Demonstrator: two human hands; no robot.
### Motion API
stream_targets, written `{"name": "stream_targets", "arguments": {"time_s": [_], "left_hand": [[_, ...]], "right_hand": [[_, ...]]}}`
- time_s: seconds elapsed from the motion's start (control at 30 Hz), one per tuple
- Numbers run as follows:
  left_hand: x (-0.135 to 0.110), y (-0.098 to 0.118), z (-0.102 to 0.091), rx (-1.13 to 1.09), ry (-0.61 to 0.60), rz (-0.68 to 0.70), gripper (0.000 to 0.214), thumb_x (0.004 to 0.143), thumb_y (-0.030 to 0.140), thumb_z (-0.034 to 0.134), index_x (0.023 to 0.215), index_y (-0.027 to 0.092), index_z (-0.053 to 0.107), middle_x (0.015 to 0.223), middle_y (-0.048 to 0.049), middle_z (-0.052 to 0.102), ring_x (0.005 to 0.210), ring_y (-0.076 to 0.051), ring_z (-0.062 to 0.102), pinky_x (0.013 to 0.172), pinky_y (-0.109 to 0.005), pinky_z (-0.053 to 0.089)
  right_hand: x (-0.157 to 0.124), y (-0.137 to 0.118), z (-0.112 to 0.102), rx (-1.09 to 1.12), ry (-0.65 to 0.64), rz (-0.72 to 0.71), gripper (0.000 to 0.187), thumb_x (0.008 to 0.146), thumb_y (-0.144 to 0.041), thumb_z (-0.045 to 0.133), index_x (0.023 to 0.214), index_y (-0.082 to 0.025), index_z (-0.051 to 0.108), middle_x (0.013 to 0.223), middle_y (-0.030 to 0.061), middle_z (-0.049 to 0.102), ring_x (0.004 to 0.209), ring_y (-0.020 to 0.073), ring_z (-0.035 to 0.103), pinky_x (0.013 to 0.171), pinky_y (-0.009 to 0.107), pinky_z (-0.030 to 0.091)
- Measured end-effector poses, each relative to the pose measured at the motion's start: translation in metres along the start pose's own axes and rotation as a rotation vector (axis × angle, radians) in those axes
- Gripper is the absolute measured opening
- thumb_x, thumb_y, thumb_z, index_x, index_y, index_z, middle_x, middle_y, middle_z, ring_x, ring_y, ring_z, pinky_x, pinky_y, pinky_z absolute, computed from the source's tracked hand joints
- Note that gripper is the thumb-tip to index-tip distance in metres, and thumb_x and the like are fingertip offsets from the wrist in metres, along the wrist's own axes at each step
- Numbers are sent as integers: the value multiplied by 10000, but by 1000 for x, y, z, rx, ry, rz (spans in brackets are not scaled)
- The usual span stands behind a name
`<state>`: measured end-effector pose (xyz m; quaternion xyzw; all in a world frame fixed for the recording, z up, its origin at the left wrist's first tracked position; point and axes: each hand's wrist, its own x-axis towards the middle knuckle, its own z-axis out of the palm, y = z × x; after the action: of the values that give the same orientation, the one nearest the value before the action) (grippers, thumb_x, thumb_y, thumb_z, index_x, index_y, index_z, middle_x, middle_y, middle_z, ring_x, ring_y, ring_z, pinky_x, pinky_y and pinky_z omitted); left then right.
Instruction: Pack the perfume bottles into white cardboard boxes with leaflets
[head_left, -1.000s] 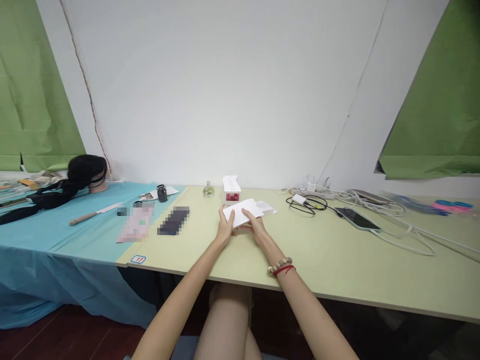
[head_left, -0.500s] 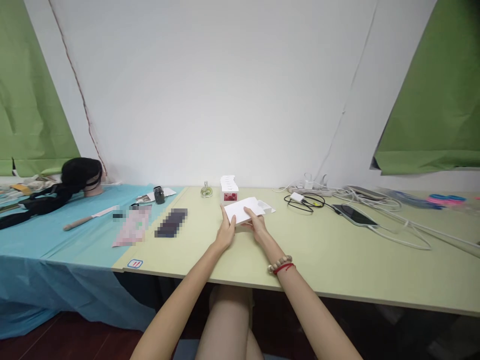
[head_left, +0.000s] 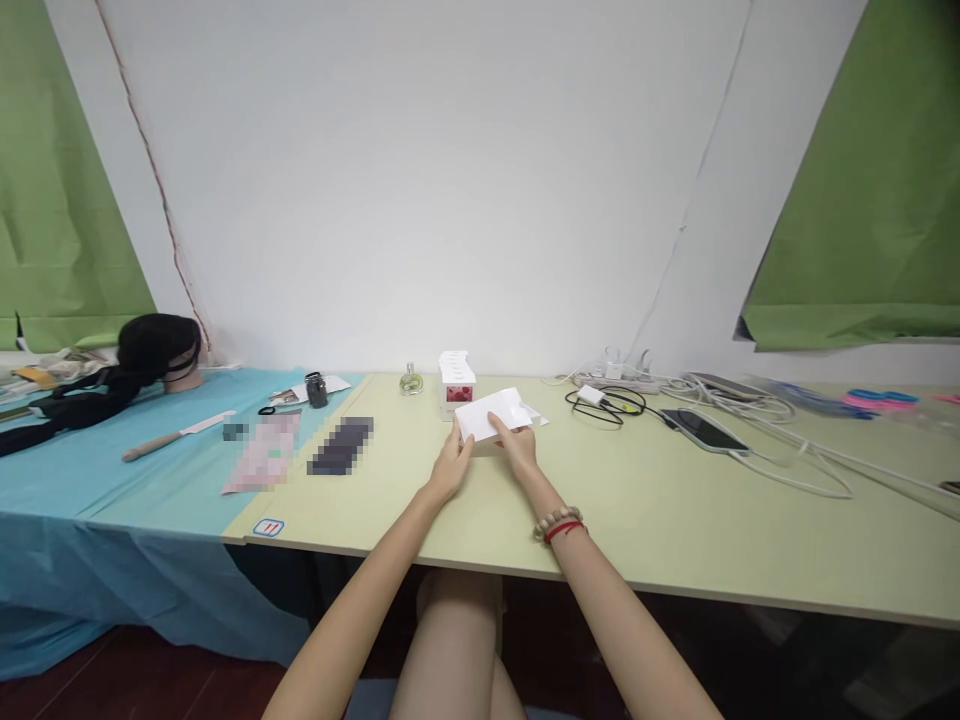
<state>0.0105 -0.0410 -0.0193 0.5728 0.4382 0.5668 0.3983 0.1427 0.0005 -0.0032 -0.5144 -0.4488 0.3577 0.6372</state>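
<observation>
A flat white card (head_left: 487, 412), blank on the side that faces me, is held tilted just above the table. My left hand (head_left: 451, 465) grips its left end, thumb on the near edge. On the right part, my right hand (head_left: 519, 450) is closed with its thumb resting on top; its other fingers are mostly hidden underneath. Just beyond the card's right end, part of a white sheet (head_left: 538, 416) shows on the table. Behind the card stands a white box (head_left: 456, 372) with a red picture on its front and a row of white tabs on top.
A small glass perfume bottle (head_left: 411, 380) stands left of the box. Further left are a knife (head_left: 180, 435), a dark jar (head_left: 316, 390) and a black-haired mannequin head (head_left: 161, 350) on blue sheeting. A phone (head_left: 705, 430) and tangled cables (head_left: 817, 460) lie to the right.
The white card has shifted slightly to the right and is tipped up a little more in my hands. Both hands keep their hold on it.
</observation>
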Motion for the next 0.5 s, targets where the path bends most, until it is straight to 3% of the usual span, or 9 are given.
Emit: {"name": "stream_targets", "arguments": {"time_s": [0.13,0.27,0.37,0.5], "left_hand": [[3,-7,-2,43,30,31,622,774,387,520,1334,238,293,1068,-89,547,801,-165,548,761,-301,429],[6,-14,-3,94,45,34,593,781,333,494,1321,237,268,1038,-78,514,765,-140,528,744,-296,429],[7,-17,-4,126,37,39,566,785,307,478,1305,238,266,1013,-64,507,759,-131,518,745,-294,423],[8,-17,-5,149,30,37,556,789,283,465,1296,235,242,997,-53,503,745,-117,516,756,-290,416]], "right_hand": [[10,4,-13,-180,152,-109,669,490,-458,715,1070,-174,540,1160,125,565,1127,274,472,988,430,310],[26,7,-27,-306,218,-195,723,519,-457,690,1138,-142,489,1260,154,475,1241,273,331,1061,423,134],[37,10,-38,-367,204,-215,703,544,-464,672,1138,-131,495,1274,164,462,1259,282,300,1065,426,92],[47,14,-50,-397,117,-216,676,576,-486,647,1132,-123,520,1287,161,458,1263,292,301,1057,421,133]]}}
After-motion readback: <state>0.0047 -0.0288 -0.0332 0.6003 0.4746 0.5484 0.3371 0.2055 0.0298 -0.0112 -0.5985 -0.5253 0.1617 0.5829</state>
